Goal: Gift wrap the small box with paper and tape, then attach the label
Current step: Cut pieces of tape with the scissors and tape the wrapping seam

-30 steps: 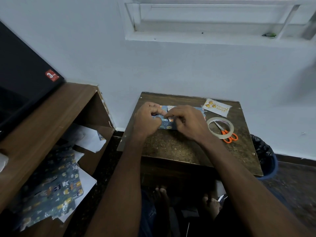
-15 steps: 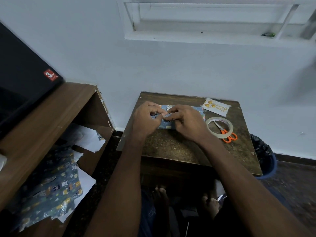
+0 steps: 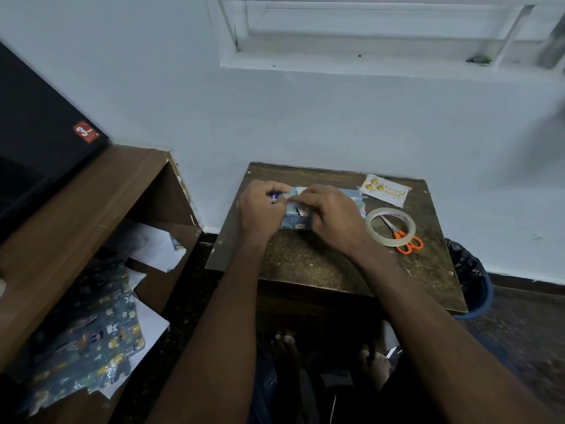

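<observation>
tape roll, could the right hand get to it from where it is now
Probably yes. The tape roll lies flat on the table just right of the right hand, with nothing between them. The scissors lie across the roll, and the hand is busy holding the wrapped box.

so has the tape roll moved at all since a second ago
No. The tape roll sits in the same spot on the table, ringed around the orange scissors and just below the label, as before.
</observation>
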